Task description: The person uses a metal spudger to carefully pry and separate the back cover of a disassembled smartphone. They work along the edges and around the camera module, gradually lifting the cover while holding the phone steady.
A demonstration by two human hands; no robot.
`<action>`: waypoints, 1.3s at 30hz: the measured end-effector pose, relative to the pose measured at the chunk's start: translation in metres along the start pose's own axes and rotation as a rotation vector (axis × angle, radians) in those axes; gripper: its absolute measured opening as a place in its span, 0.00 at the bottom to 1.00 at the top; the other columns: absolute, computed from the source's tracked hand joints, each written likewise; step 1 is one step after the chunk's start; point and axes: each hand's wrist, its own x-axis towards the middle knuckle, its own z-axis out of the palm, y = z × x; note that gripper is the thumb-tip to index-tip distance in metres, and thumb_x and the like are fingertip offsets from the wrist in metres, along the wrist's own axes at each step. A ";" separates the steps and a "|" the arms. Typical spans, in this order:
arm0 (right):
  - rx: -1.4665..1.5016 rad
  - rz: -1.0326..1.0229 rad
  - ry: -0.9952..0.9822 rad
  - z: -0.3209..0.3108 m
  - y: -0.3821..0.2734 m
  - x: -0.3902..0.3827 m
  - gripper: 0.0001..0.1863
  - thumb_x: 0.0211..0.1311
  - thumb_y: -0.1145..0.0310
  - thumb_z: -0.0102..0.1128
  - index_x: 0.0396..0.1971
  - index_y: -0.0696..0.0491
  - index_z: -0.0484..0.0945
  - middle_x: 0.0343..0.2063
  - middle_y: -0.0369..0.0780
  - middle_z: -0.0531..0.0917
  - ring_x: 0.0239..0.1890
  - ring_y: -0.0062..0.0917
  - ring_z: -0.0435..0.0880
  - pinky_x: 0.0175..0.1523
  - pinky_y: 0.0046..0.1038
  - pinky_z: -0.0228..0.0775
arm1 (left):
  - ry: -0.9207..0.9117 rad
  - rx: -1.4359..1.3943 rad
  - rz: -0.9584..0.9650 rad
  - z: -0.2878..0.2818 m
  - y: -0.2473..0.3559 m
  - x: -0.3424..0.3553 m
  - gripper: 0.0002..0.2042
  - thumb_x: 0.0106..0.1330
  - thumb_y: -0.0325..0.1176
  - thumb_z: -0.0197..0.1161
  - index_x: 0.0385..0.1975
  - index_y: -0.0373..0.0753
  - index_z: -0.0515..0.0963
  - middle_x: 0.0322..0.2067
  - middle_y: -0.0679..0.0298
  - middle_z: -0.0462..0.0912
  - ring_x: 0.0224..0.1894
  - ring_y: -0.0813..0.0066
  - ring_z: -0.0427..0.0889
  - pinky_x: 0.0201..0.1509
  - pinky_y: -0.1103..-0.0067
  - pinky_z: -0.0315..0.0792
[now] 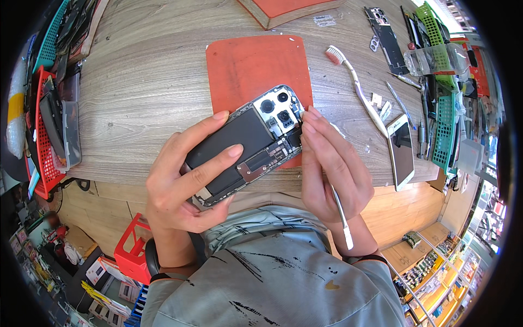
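Observation:
An opened smartphone (229,143) is held tilted above the red mat, its back off and the black battery, circuit board and camera block (278,110) showing. My left hand (185,169) is closed around its lower left part, fingers over the battery and the thumb at the near edge. My right hand (335,169) pinches at the phone's right edge beside the cameras; what lies between those fingertips is too small to make out. A thin metal pry tool (342,218) is tucked in the same hand, its flat end pointing down toward my forearm.
The red mat (256,62) lies on the wooden table (141,71). To the right are a toothbrush (357,87), a white-framed phone (402,155), a phone housing (388,41) and a green basket (445,131). A red basket (46,147) of parts stands left.

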 end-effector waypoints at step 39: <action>-0.022 0.014 0.022 0.001 -0.002 -0.001 0.21 0.59 0.92 0.76 0.52 0.64 0.92 0.52 0.54 0.94 0.55 0.43 0.98 0.58 0.34 0.94 | -0.020 -0.017 -0.012 -0.001 0.001 -0.001 0.36 0.38 0.31 0.73 0.57 0.38 0.94 0.66 0.35 0.86 0.59 0.44 0.92 0.60 0.65 0.86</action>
